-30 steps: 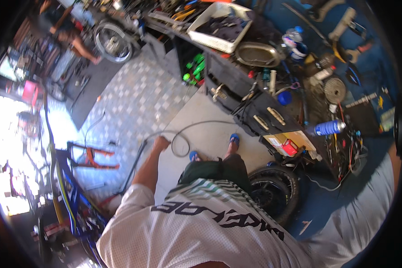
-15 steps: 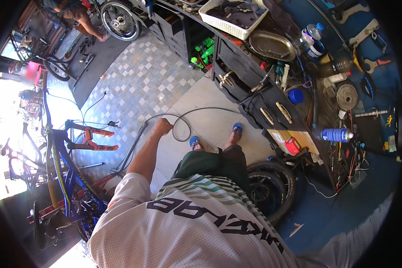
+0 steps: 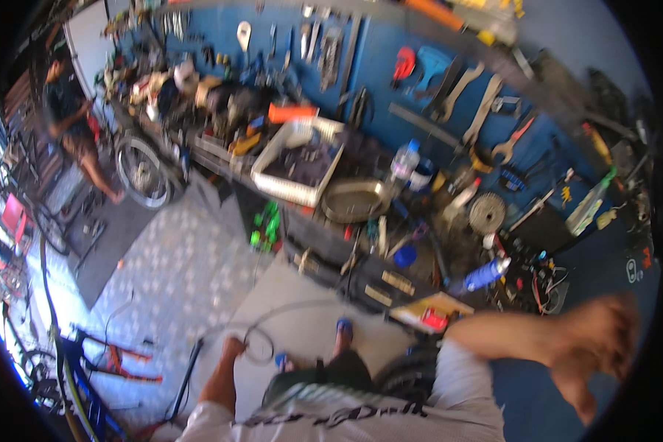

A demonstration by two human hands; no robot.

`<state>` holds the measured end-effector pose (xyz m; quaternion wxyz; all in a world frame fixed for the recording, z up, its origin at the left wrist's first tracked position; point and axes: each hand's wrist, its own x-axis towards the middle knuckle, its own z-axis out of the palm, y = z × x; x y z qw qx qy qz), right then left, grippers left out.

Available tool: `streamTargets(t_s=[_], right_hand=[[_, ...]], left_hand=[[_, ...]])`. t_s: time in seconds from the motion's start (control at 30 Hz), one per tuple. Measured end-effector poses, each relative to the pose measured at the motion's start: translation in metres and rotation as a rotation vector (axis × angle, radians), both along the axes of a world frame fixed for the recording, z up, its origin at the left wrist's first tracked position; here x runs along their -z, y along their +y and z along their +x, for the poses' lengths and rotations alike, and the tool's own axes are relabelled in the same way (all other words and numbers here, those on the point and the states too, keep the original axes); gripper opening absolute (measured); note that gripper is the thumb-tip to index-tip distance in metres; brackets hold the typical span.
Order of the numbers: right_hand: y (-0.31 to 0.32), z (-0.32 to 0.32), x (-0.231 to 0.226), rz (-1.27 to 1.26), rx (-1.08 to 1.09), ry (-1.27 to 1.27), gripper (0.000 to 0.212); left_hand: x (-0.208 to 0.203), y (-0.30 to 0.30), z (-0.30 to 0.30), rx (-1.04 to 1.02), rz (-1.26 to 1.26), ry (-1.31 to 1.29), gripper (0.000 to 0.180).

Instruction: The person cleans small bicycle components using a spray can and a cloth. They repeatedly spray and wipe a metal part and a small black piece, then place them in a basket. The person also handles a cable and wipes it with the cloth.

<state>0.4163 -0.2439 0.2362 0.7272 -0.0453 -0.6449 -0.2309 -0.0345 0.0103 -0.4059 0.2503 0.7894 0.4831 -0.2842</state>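
My left hand (image 3: 233, 346) is low at the centre-left, over the pale floor, with its fingers closed around a thin black hose. The hose (image 3: 302, 303) makes a loop beside the hand and runs right, toward the dark drawers. Out at the right rim is my right hand (image 3: 600, 346), raised beside the workbench. Motion smears its fingers, so I cannot make out their pose or whether anything is in them. Nearest to that arm are a red box (image 3: 435, 318) and a blue-labelled bottle (image 3: 486, 275).
The cluttered workbench bears a white basket (image 3: 287, 193), an oval metal tray (image 3: 356, 201) and a sprocket cassette (image 3: 486, 214). Wrenches (image 3: 482, 110) hang on the blue wall. At left stands a blue bike frame (image 3: 88, 383). Another person (image 3: 70, 110) stands at the far left.
The view has swung up and right, bringing in the tool wall. My right arm has come into view at the right. My left hand stays closed beside the hose loop.
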Motion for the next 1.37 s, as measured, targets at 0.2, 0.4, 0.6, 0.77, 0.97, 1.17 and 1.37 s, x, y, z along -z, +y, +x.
streamTargets(t_s=[0.2,0.4,0.6,0.77,0.97,1.17,1.37], right_hand=[[0.067,0.019,0.131,-0.648,-0.025,0.399,0.098],[0.069,0.001,0.236,-1.354,-0.098,0.489,0.061],[0.037,-0.043,0.394,-2.141,-0.221,0.615,0.031],[-0.047,-0.049,0.479,-2.369,-0.160,0.794,0.031],[-0.103,-0.034,0.509,-2.415,0.152,0.883,0.028],[-0.144,-0.033,0.475,-2.301,0.529,0.793,0.032],[-0.180,-0.009,0.415,-2.171,0.772,0.845,0.029]], left_hand=[[-0.012,-0.013,0.000,-0.604,-0.183,-0.061,0.042],[-0.017,-0.009,0.002,-0.610,-0.227,-0.065,0.042],[-0.017,-0.002,0.005,-0.690,-0.180,-0.152,0.039],[-0.014,0.009,0.004,-0.603,-0.190,-0.219,0.028],[-0.022,0.009,0.009,-0.735,-0.527,-0.360,0.025],[-0.020,0.016,0.030,-0.783,-0.380,-0.352,0.011],[-0.023,0.027,0.073,-0.655,-0.568,-0.299,0.017]])
